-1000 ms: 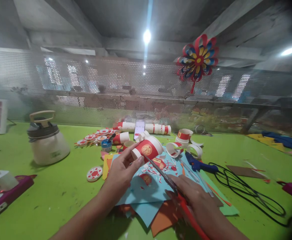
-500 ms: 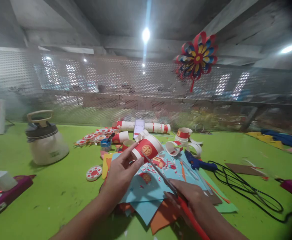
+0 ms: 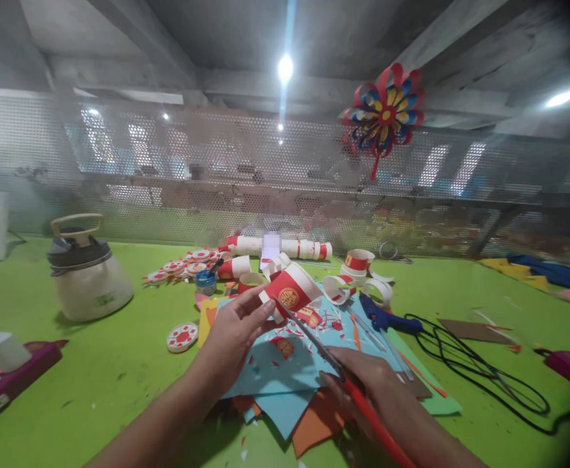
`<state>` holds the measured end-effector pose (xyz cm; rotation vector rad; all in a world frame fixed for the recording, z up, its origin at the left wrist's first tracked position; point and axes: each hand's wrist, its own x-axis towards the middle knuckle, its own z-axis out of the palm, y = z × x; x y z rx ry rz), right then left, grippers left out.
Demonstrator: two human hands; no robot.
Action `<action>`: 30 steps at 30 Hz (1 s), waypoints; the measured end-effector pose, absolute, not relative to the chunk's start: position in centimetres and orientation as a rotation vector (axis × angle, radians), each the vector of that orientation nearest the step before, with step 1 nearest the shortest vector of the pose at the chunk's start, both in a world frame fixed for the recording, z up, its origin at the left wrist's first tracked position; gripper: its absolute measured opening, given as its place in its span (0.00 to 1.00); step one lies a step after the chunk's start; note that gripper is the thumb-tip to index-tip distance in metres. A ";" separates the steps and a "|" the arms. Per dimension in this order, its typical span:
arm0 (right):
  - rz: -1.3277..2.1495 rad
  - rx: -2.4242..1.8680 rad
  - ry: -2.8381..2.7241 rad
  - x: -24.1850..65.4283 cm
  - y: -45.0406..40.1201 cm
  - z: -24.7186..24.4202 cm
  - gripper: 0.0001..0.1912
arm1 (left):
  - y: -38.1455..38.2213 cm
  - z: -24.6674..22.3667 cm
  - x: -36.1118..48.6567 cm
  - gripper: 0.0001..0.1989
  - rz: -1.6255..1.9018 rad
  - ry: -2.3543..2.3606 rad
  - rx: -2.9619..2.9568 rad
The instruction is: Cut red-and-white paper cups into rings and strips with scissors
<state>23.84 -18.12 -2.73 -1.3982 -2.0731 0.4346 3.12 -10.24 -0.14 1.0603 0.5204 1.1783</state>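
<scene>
Between thumb and fingers, my left hand (image 3: 233,328) pinches a red and white paper cup (image 3: 297,286) with a gold emblem, tilted on its side. My right hand (image 3: 367,383) grips red-handled scissors (image 3: 326,354), whose blades point up and left to the cup's lower edge, over the emblem side. How far the blades are apart is hard to tell. Beneath both hands lie light blue sheets (image 3: 265,374) strewn with red and white paper scraps.
A blue glue gun (image 3: 389,320) with a black cord lies right. Behind are cut cup rings (image 3: 377,292), stacked cups (image 3: 357,263) and a long row of cups (image 3: 294,248). A large jug (image 3: 90,279), a round patterned disc (image 3: 182,337) and a power strip (image 3: 19,380) are left.
The cup has turned slightly in my left hand, its emblem shifting a little down and right. A cut strip now sticks out at its lower edge. My right hand has barely moved.
</scene>
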 end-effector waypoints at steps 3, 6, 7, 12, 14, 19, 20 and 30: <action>0.400 -1.414 -2.069 23.8 -18.3 -2.7 0.10 | -10.5 0.0 3.3 0.21 1.185 0.548 1.025; 0.400 -1.388 -2.066 23.9 -18.5 -2.9 0.10 | -10.6 0.1 3.3 0.21 1.197 0.576 1.013; 0.405 -1.382 -2.064 23.9 -18.6 -3.0 0.10 | -10.6 0.1 3.3 0.20 1.204 0.578 1.015; 0.366 -1.389 -2.084 24.1 -18.5 -3.1 0.08 | -10.4 0.0 3.1 0.19 1.213 0.541 0.989; 0.314 -1.394 -2.094 24.2 -18.4 -3.3 0.09 | -10.1 0.1 2.9 0.18 1.189 0.526 0.937; 0.175 -1.466 -2.124 24.6 -18.0 -3.7 0.14 | -9.5 0.1 2.5 0.16 1.135 0.536 0.831; 0.182 -1.477 -2.127 24.6 -17.9 -3.8 0.14 | -9.5 0.0 2.5 0.16 1.141 0.546 0.828; 0.225 -1.510 -2.174 24.7 -18.0 -2.8 0.15 | -9.9 -0.1 2.8 0.18 1.182 0.590 0.847</action>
